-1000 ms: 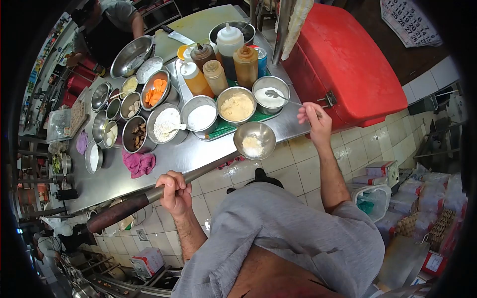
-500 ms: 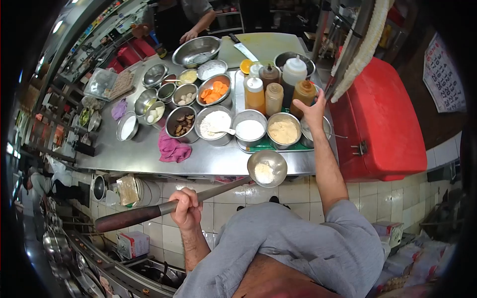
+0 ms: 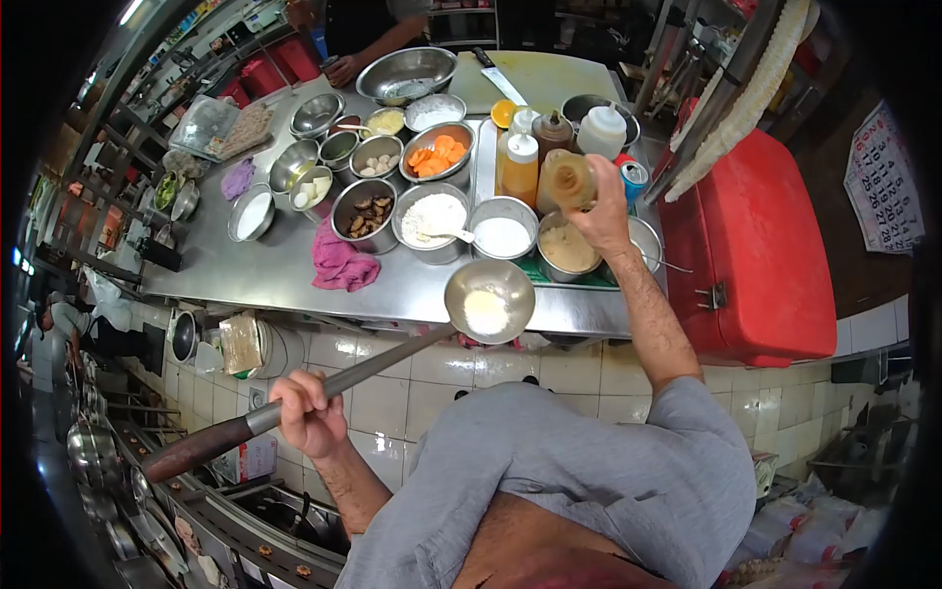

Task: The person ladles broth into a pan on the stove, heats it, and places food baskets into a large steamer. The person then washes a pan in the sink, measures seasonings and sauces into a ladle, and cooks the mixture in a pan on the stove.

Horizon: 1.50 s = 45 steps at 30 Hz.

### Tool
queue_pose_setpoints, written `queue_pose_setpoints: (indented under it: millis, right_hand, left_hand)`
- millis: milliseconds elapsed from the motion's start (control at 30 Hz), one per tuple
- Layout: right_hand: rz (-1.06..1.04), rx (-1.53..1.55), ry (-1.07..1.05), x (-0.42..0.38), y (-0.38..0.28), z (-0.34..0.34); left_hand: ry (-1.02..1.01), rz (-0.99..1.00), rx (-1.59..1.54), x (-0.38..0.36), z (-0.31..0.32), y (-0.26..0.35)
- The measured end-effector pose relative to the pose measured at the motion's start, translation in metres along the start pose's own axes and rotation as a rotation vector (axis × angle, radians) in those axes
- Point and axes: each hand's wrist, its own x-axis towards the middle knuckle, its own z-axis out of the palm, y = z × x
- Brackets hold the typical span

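Note:
My left hand (image 3: pixel 312 414) is closed around the metal handle of a long ladle (image 3: pixel 491 302), just above its wooden end. In the ladle's bowl lies a pale yellowish powder, and the bowl hangs at the table's front edge. My right hand (image 3: pixel 605 211) grips a squeeze bottle (image 3: pixel 569 185) with amber-brown contents, tilted with its top toward me. Below that bottle is a container of tan powder (image 3: pixel 567 247). Beside it, a container of white powder (image 3: pixel 502 234) stands behind the ladle.
Bowls of carrots (image 3: pixel 437 155), mushrooms (image 3: pixel 365 214) and flour-like powder (image 3: pixel 430 218) stand on the steel table (image 3: pixel 235 283). A pink cloth (image 3: pixel 343 257) lies at the front. A knife (image 3: pixel 500 79) rests on a cutting board. A red bin (image 3: pixel 756 245) is at right; another person stands across.
My right hand has lifted the amber-brown bottle from among the others and tilted it, moving left. The ladle and my left hand have shifted left. A blue can now shows behind my right hand.

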Motion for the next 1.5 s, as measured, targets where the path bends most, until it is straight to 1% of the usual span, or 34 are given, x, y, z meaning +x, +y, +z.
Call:
queue_pose_setpoints:
  millis: [67,100,167,233,300,433,667,833,967,1067,1167,1200,1233,1267,1300,1333,1367,1400,1433,1500]
  right_hand:
    - [-0.342,-0.135,-0.164,-0.002,-0.015,-0.007]
    - [-0.335,-0.132,-0.177,-0.004,-0.021,-0.009]
    - [-0.543,-0.242,-0.306,-0.007,-0.03,-0.009]
    - [-0.567,-0.252,-0.36,-0.012,-0.034,-0.007]
    - [-0.672,-0.302,-0.405,-0.016,-0.037,-0.004]
    - [-0.736,-0.356,-0.515,-0.022,-0.041,-0.001]
    - [-0.753,-0.371,-0.553,-0.029,-0.039,0.006]
    - [-0.704,-0.351,-0.543,-0.031,-0.039,0.005]
    - [-0.704,-0.296,-0.55,-0.027,-0.032,0.004]
    - [-0.598,-0.147,-0.474,-0.022,-0.023,0.002]
    - [-0.49,0.035,-0.3,-0.019,0.01,0.008]
    - [-0.312,-0.012,-0.275,-0.018,0.019,0.006]
    - [-0.149,0.097,-0.229,-0.01,0.009,0.001]
    - [-0.015,0.155,-0.12,-0.008,0.019,0.005]
    - [0.119,0.28,-0.184,0.001,0.023,0.0]
    - [0.016,0.12,-0.081,0.003,0.032,-0.004]
    - [0.121,0.249,-0.023,0.001,0.034,-0.002]
    - [0.153,0.308,-0.053,-0.001,0.054,0.0]
    - [0.209,0.265,-0.1,-0.005,0.069,0.003]
    - [0.237,0.171,-0.059,-0.01,0.084,0.009]
  left_hand:
    - [-0.026,0.048,0.016,0.003,-0.003,0.003]
    - [-0.015,0.038,0.02,0.005,-0.004,0.005]
    - [-0.036,0.061,0.025,0.007,-0.006,0.008]
    - [-0.027,0.061,0.026,0.007,-0.007,0.009]
    - [-0.026,0.075,0.016,0.008,-0.009,0.009]
    - [-0.024,0.068,0.008,0.006,-0.013,0.009]
    - [-0.019,0.057,-0.009,0.003,-0.015,0.01]
    - [-0.006,0.063,-0.001,-0.003,-0.008,0.009]
    - [0.022,0.093,-0.006,-0.012,-0.002,0.003]
    - [0.07,0.124,-0.014,-0.021,0.007,-0.002]
    - [0.124,0.123,-0.067,-0.032,0.011,-0.005]
    - [0.146,0.135,-0.092,-0.036,0.011,-0.005]
    - [0.141,0.151,-0.048,-0.04,0.011,-0.005]
    - [0.176,0.162,-0.048,-0.044,0.009,-0.003]
    - [0.229,0.161,-0.101,-0.048,0.01,0.0]
    - [0.246,0.153,-0.099,-0.052,0.007,0.003]
    - [0.258,0.162,-0.101,-0.053,0.007,0.006]
    - [0.251,0.169,-0.106,-0.055,0.003,0.008]
    - [0.298,0.151,-0.076,-0.059,-0.001,0.013]
    - [0.339,0.174,-0.07,-0.062,-0.008,0.023]
